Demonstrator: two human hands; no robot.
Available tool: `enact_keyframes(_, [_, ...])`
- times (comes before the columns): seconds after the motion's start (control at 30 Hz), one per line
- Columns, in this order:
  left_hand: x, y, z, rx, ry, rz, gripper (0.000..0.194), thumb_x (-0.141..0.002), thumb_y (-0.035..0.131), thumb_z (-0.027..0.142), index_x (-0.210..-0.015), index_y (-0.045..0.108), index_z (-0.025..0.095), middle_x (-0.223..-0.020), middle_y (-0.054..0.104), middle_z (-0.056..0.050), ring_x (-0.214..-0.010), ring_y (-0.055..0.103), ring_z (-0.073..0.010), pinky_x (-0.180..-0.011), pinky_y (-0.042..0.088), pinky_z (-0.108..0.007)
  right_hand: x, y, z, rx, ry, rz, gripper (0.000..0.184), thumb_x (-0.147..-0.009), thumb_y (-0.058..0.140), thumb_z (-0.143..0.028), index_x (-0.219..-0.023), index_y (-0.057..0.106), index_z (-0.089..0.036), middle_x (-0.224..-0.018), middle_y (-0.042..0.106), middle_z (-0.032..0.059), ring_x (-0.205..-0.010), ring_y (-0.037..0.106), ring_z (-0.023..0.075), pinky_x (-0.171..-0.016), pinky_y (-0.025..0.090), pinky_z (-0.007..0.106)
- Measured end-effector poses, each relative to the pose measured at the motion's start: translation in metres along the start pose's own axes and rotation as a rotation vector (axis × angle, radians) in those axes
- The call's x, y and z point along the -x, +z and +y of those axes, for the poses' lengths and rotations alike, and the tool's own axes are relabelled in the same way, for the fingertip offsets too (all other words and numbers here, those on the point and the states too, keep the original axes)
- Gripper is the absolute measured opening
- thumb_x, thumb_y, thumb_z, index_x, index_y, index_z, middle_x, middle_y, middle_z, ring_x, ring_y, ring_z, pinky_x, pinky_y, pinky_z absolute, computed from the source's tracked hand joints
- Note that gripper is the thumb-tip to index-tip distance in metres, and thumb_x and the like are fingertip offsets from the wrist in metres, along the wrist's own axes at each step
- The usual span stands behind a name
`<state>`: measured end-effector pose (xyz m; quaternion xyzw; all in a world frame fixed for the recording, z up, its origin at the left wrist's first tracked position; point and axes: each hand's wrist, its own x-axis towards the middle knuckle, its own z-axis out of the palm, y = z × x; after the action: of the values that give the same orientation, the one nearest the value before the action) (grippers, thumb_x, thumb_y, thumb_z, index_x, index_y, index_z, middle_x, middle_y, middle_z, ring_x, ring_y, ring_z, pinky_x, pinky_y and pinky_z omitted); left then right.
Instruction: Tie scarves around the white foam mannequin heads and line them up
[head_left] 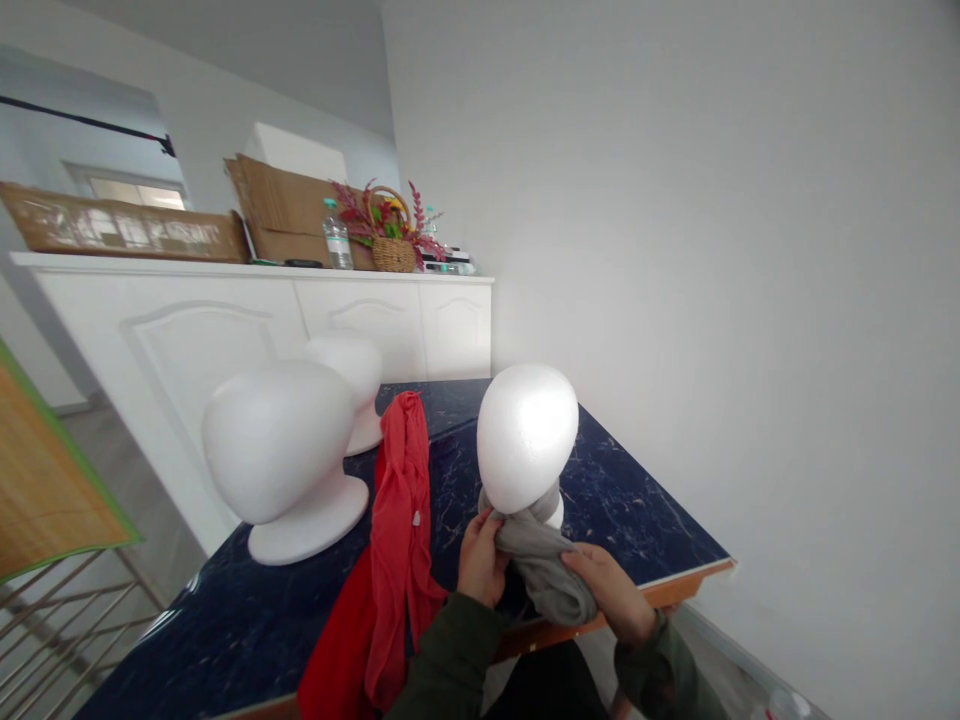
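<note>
A white foam mannequin head (527,432) stands on the dark blue marbled table (637,500), and a grey scarf (551,565) goes around its neck. In front of that neck, my left hand (482,558) pinches the scarf close under the head's chin side. My right hand (611,590) grips the same scarf a little to the right, with the thumb on top of its bunched folds. The lower part of the scarf hangs in a loop near the table's front edge. Fingers behind the cloth are hidden.
Left of my hands lies a red scarf (401,500), draped over the table's front edge. Two more white mannequin heads (277,440) stand at the left. Behind is a white cabinet (210,330) bearing cardboard boxes, a bottle (337,240) and a flower basket (394,254). A wall borders the right.
</note>
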<state>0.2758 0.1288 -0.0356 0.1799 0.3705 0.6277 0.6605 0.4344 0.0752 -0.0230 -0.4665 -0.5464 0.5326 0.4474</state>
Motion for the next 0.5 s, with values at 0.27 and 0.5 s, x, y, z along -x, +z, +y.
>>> enact_keyframes(0.27, [0.002,-0.001,-0.002,-0.064,0.005,0.003,0.021,-0.07,0.058,0.01,-0.086,0.049,0.02,-0.068,0.059,0.002,-0.06,0.058,-0.0122,-0.056,0.046,-0.022,0.014,-0.041,0.006,0.046,-0.033,-0.119,0.029,-0.059,0.068,-0.026,-0.084,0.062,-0.013,-0.071,0.063,0.002,-0.062,0.053,0.0137,-0.059,0.041,0.024])
enact_keyframes(0.5, [0.0,-0.001,-0.001,-0.066,0.003,0.016,0.021,-0.068,0.06,0.014,-0.087,0.051,0.018,-0.069,0.059,0.002,-0.059,0.056,-0.0101,-0.058,0.044,-0.021,0.036,-0.04,0.004,-0.285,0.128,-0.042,0.042,-0.065,0.061,-0.044,-0.099,0.063,-0.019,-0.06,0.06,0.0027,-0.044,0.05,0.0137,-0.057,0.044,0.032])
